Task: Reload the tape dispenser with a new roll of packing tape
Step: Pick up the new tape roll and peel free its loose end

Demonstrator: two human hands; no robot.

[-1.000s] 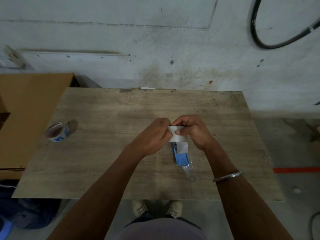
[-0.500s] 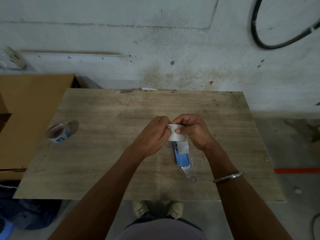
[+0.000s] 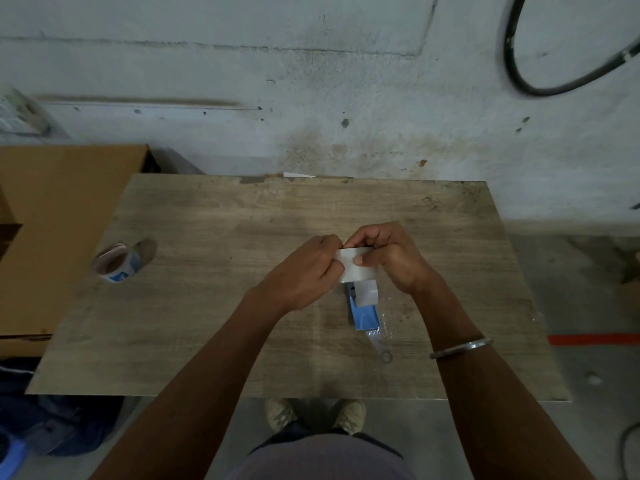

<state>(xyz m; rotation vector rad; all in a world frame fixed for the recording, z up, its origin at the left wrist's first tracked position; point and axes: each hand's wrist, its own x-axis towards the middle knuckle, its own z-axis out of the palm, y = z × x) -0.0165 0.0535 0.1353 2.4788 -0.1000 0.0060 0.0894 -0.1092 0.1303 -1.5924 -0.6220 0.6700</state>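
Note:
A pale roll of packing tape (image 3: 353,268) is held above the middle of the wooden table (image 3: 214,306). My left hand (image 3: 304,271) grips its left side with curled fingers. My right hand (image 3: 384,258) grips its right side, the thumb pressed on the roll's face. Just below the roll lies the blue tape dispenser (image 3: 363,310), partly hidden by the roll and my hands, with a clear strip of tape trailing from its near end. A second roll with a blue label (image 3: 116,263) lies near the table's left edge.
A cardboard box (image 3: 52,220) stands left of the table. A grey wall runs behind the far edge, with a black cable (image 3: 519,67) hanging at upper right. Dark bags (image 3: 52,424) lie on the floor at lower left. My shoes (image 3: 311,414) show under the near edge.
Both hands have lifted the roll slightly up and away from the dispenser. The grip on both sides is unchanged.

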